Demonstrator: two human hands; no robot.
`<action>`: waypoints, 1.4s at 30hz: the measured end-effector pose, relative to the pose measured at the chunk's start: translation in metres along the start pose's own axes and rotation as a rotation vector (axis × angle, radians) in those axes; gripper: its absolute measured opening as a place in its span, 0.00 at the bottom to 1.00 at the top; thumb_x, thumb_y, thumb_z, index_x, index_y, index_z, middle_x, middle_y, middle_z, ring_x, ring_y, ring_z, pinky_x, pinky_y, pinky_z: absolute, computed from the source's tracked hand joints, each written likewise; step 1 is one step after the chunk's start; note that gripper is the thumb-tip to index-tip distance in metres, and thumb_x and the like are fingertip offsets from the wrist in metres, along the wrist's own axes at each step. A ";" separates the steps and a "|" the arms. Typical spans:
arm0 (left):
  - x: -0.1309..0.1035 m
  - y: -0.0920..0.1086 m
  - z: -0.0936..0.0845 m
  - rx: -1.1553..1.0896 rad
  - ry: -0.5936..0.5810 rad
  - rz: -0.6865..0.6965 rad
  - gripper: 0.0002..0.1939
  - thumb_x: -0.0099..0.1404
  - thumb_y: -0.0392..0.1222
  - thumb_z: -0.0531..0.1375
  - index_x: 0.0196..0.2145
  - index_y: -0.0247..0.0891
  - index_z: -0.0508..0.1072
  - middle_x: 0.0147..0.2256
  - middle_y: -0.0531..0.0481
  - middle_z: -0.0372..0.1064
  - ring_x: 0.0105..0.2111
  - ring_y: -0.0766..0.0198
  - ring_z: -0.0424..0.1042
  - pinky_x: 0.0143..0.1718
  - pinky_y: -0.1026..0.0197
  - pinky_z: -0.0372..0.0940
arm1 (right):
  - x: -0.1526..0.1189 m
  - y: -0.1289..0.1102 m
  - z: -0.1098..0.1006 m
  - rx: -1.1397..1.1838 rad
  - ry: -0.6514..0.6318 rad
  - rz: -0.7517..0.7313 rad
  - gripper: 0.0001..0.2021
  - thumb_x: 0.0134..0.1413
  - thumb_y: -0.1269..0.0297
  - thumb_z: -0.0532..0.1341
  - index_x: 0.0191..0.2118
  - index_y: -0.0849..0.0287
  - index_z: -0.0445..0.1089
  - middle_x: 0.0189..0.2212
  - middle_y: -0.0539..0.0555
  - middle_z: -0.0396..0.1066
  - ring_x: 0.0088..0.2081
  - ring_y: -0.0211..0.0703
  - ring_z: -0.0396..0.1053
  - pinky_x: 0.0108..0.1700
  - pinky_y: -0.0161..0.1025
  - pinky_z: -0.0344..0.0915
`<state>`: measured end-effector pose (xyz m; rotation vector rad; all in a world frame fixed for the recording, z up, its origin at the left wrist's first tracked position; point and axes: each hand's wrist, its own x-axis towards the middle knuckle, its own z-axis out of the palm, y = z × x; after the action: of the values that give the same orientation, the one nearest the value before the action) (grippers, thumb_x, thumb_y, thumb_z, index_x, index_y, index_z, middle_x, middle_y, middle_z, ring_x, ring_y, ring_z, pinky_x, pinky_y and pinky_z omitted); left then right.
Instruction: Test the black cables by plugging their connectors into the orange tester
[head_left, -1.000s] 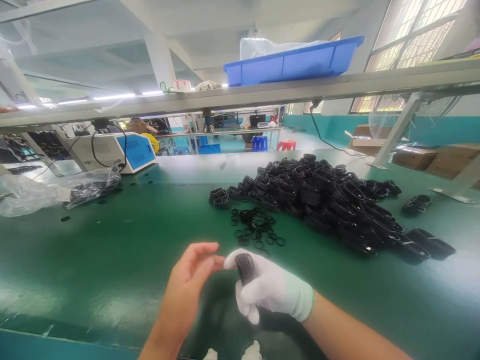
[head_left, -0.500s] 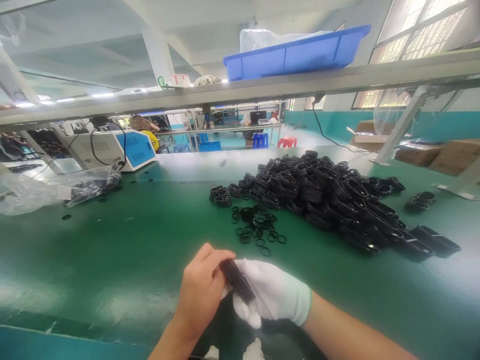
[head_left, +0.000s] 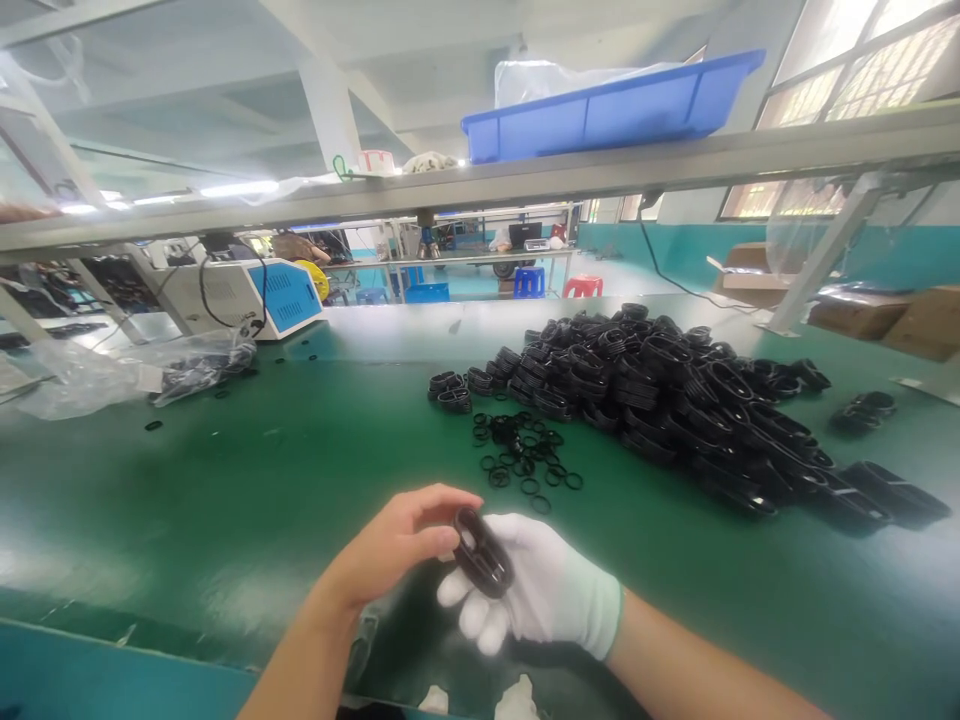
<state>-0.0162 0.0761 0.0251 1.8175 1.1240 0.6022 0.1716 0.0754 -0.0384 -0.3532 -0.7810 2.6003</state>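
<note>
A coiled black cable [head_left: 482, 552], wound into a narrow oval, is held between my two hands above the near part of the table. My left hand [head_left: 397, 545] is bare, its thumb and fingers closed about the coil's upper left end. My right hand [head_left: 536, 580] wears a white glove and grips the coil from the right, with the gloved fingertips showing beneath it. Just beyond my hands lie scattered thin black rings [head_left: 525, 450]. To their right rises a big pile of similar black coils [head_left: 660, 390].
A clear plastic bag [head_left: 90, 380] with dark contents lies on the green tabletop [head_left: 300, 470] at left, near a white and blue machine [head_left: 247, 295]. Overhead, a shelf [head_left: 405, 195] carries a blue bin [head_left: 615, 115]. Cardboard boxes [head_left: 862, 315] stand at right.
The coil has turned from showing its ridged side to showing its open oval face. My left fingers have lifted and spread wider around its upper end. The camera view has shifted slightly.
</note>
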 end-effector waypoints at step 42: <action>-0.004 -0.005 0.020 0.049 0.314 -0.014 0.11 0.62 0.37 0.56 0.40 0.43 0.77 0.39 0.49 0.72 0.38 0.57 0.71 0.42 0.56 0.64 | -0.004 0.000 0.001 -0.007 0.110 -0.111 0.21 0.54 0.55 0.57 0.44 0.70 0.67 0.40 0.64 0.71 0.33 0.45 0.73 0.30 0.41 0.70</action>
<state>-0.0051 0.0653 0.0109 1.7950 1.3673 0.8805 0.1745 0.0738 -0.0372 -0.4382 -0.7501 2.4534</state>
